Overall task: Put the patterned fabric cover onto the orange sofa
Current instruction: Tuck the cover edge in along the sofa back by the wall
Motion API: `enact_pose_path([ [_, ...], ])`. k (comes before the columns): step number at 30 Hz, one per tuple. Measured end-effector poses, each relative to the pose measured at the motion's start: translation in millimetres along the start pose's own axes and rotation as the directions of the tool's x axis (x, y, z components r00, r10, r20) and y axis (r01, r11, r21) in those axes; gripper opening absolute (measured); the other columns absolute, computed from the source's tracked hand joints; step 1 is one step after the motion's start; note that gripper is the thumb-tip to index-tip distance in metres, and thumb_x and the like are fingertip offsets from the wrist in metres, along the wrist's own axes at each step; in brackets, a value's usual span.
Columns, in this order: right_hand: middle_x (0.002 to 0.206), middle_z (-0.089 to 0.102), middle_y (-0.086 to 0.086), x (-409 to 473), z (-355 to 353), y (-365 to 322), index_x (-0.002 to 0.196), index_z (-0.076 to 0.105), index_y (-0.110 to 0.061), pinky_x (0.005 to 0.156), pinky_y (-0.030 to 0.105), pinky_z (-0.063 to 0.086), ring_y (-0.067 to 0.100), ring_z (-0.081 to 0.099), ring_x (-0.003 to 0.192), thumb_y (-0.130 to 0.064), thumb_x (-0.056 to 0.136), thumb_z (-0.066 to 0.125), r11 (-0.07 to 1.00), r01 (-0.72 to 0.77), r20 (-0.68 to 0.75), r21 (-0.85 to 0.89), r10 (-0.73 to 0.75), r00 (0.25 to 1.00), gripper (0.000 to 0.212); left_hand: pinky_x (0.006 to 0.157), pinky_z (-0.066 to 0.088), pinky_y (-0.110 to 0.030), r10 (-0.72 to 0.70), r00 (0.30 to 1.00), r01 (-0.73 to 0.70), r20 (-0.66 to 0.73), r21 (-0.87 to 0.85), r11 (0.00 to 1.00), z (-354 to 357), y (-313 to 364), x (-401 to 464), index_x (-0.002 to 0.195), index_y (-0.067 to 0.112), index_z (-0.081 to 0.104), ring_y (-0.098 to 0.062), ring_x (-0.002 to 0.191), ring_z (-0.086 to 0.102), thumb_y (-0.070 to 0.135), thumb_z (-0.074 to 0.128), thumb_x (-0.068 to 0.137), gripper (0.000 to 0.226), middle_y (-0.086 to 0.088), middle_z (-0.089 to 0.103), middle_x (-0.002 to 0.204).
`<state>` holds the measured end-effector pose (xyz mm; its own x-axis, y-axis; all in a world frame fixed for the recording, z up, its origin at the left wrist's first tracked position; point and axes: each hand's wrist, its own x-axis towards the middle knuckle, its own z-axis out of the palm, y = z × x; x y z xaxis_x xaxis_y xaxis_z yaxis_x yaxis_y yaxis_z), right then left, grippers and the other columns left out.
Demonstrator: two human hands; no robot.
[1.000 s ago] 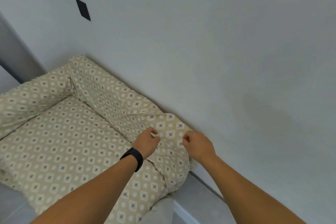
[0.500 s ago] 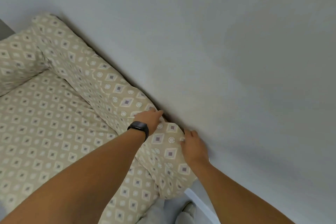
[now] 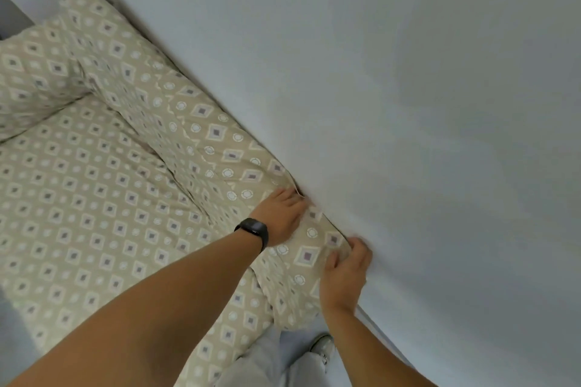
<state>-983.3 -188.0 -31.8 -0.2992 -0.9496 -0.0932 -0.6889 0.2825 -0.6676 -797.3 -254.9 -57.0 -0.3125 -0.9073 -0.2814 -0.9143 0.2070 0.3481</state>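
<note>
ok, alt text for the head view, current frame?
Seen from above, a person's two hands work a beige diamond-patterned cover over the back corner of a sofa against a pale wall. The left hand, a black band on its wrist, lies flat on the backrest top; the right hand grips the cover's corner beside the wall.

Home, living-room corner. Low sofa (image 3: pixel 103 198) pushed against plain pale wall (image 3: pixel 408 104), backrest touching it. Beige diamond-patterned fabric cover (image 3: pixel 195 122) over seat, backrest, armrest. Pale floor (image 3: pixel 292 342) beside sofa end, baseboard (image 3: pixel 377 327) along wall foot. Household furnishing only.
</note>
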Motion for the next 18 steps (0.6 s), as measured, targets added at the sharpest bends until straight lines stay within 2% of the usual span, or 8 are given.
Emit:
enact_pose_path([
  [1,0.123,0.052,0.008,-4.9,-0.3,4.1,0.118,0.057,-0.007,0.082,0.036,0.054,0.027,0.06,0.101,-0.008,0.095,0.057,0.992,0.114,0.034,-0.053,-0.112,0.993,0.023,0.12,0.019,-0.042,-0.012,1.0,0.012,0.004,0.072,0.997,3.5,0.8,4.9,0.13,0.021,0.06,-0.027,0.13,0.046,0.037,0.033,0.1,0.043,0.0,0.062,0.132],
  [3,0.123,0.057,0.003,-14.3,-2.0,17.0,0.118,0.061,-0.013,0.088,0.042,0.055,0.022,0.058,0.108,-0.021,0.098,0.049,0.916,0.34,0.184,-0.211,-0.305,0.935,0.025,0.118,0.019,-0.044,-0.044,0.998,0.037,0.036,0.161,0.986,-2.4,7.4,15.7,0.118,0.025,0.068,-0.025,0.117,0.053,0.046,0.025,0.098,0.052,0.004,0.069,0.116],
  [4,0.127,0.057,0.002,-17.1,-1.2,22.5,0.124,0.061,-0.016,0.094,0.043,0.053,0.022,0.056,0.115,-0.028,0.098,0.045,0.888,0.377,0.261,-0.262,-0.31,0.914,0.033,0.115,0.022,-0.043,-0.056,0.995,0.038,0.082,0.208,0.977,-8.1,10.8,21.0,0.115,0.025,0.07,-0.025,0.113,0.056,0.048,0.024,0.099,0.054,0.005,0.07,0.112],
  [7,0.145,0.052,-0.001,-11.5,0.6,35.6,0.145,0.047,-0.02,0.11,0.044,0.043,0.022,0.049,0.131,-0.046,0.097,0.037,0.896,0.263,0.323,-0.358,-0.146,0.935,0.056,0.108,0.03,-0.041,-0.134,0.969,0.075,0.207,0.271,0.96,-11.1,15.1,39.0,0.112,0.025,0.072,-0.022,0.113,0.058,0.054,0.023,0.099,0.059,0.005,0.071,0.114],
  [9,0.145,0.054,-0.001,3.6,1.6,41.1,0.148,0.045,-0.022,0.109,0.041,0.043,0.021,0.052,0.129,-0.056,0.096,0.028,0.875,0.248,0.371,-0.416,-0.085,0.925,0.064,0.105,0.034,-0.041,-0.176,0.95,0.098,0.257,0.29,0.952,-11.3,15.9,48.7,0.11,0.025,0.073,-0.022,0.113,0.06,0.058,0.021,0.097,0.063,0.003,0.072,0.114],
  [12,0.145,0.054,0.0,28.6,-1.9,38.4,0.148,0.042,-0.025,0.105,0.038,0.044,0.022,0.054,0.127,-0.06,0.098,0.019,0.85,0.266,0.528,-0.455,0.017,0.849,0.065,0.104,0.038,-0.04,-0.161,0.938,0.084,0.307,0.248,0.965,-11.6,14.2,56.0,0.108,0.024,0.074,-0.023,0.112,0.062,0.059,0.022,0.096,0.063,0.001,0.072,0.113],
  [15,0.157,0.041,0.006,31.7,-2.6,24.1,0.157,0.029,-0.015,0.118,0.036,0.032,0.023,0.041,0.141,-0.048,0.104,0.023,0.743,0.4,0.562,-0.537,-0.038,0.826,0.063,0.104,0.039,-0.04,-0.035,0.976,0.026,0.215,0.046,0.999,-22.0,1.4,51.1,0.101,0.026,0.073,-0.021,0.104,0.063,0.051,0.026,0.092,0.054,0.006,0.073,0.106],
  [18,0.151,0.046,0.009,32.1,8.6,-16.0,0.153,0.036,-0.011,0.111,0.037,0.042,0.026,0.048,0.136,-0.03,0.097,0.051,0.72,0.506,0.538,-0.475,-0.217,0.814,0.062,0.088,0.049,-0.038,0.041,0.998,-0.041,-0.042,0.004,0.999,-49.3,-29.4,30.4,0.102,0.02,0.073,-0.025,0.092,0.064,0.039,0.041,0.09,0.039,0.001,0.071,0.099],
])
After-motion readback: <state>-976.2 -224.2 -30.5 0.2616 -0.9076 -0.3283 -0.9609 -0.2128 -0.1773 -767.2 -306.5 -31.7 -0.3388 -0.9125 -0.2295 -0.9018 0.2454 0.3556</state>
